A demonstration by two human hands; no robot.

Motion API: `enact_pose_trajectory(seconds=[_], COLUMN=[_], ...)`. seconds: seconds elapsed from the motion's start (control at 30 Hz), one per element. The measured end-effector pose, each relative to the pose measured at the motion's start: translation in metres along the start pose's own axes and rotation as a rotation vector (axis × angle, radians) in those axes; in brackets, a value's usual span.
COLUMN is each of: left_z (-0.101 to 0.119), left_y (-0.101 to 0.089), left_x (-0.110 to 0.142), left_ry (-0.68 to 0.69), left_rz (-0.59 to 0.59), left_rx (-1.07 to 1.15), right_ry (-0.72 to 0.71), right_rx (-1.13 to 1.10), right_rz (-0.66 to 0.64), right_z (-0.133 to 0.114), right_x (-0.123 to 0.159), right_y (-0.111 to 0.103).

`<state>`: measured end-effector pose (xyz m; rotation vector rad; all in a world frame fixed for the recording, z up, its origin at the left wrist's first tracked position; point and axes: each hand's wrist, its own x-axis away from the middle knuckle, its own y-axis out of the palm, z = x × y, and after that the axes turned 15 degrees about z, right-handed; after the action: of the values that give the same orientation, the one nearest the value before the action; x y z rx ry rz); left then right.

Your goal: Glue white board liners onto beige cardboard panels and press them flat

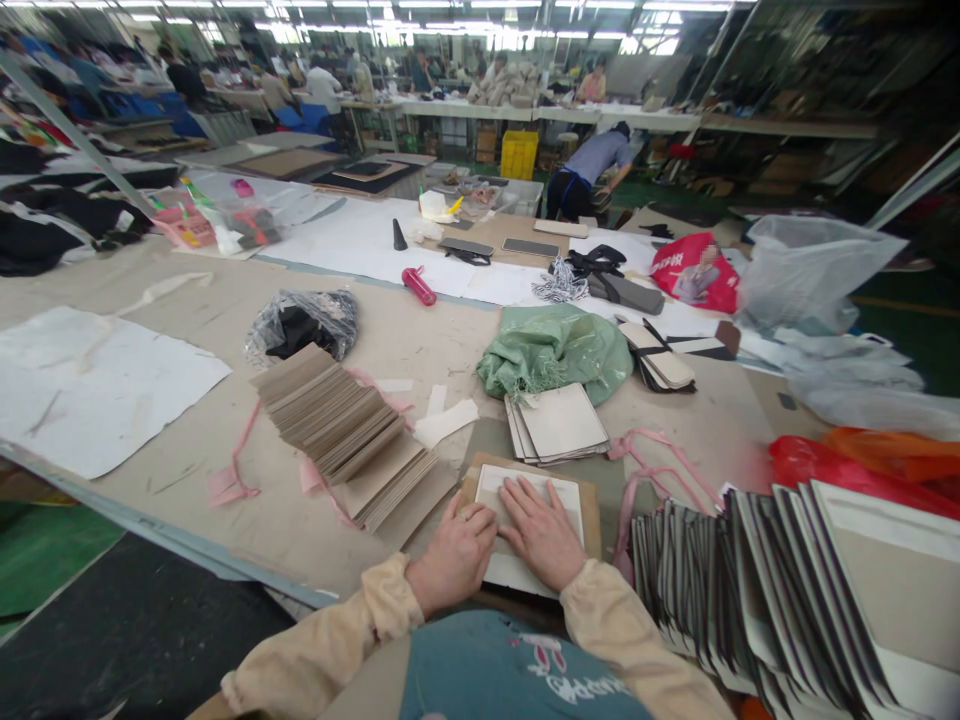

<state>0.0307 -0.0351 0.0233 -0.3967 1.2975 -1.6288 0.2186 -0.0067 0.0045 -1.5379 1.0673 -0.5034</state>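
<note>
A white rectangular panel (568, 494) lies on a larger brown board (592, 520) at the table's near edge, directly in front of me. My right hand (544, 532) rests flat on the panel with its fingers spread. At the panel's left side, my left hand (459, 550) has its fingers curled and pressed together; what they hold, if anything, is hidden. Just left of it, a row of brown cardboard pieces (337, 420) lies fanned out. Beyond the board sits a small stack of white panels (562, 425).
Many grey-edged panels (757, 570) stand packed on the right, near a red plastic bag (806, 470). A green cloth bundle (555, 350) and a clear bag with black contents (304, 325) lie farther back. Pink ties (660, 450) trail over the table. Across it, a person (596, 165) bends down.
</note>
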Motion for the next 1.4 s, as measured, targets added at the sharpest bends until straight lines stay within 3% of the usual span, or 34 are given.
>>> enact_pose_trajectory(seconds=[0.63, 0.9, 1.13, 1.4], left_z=[-0.009, -0.008, -0.005, -0.004], left_y=[0.009, 0.007, 0.004, 0.007], left_x=[-0.002, -0.004, -0.008, -0.009], left_ry=[0.033, -0.001, 0.000, -0.034], left_rz=[0.003, -0.020, -0.054, -0.060], left_rx=[0.014, -0.024, -0.057, -0.087], right_ry=[-0.030, 0.138, 0.270, 0.273], right_rx=[0.050, 0.184, 0.272, 0.288], right_rz=[0.074, 0.178, 0.119, 0.090], right_z=[0.002, 0.007, 0.014, 0.013], right_x=[0.006, 0.032, 0.044, 0.044], right_y=[0.000, -0.005, 0.004, 0.005])
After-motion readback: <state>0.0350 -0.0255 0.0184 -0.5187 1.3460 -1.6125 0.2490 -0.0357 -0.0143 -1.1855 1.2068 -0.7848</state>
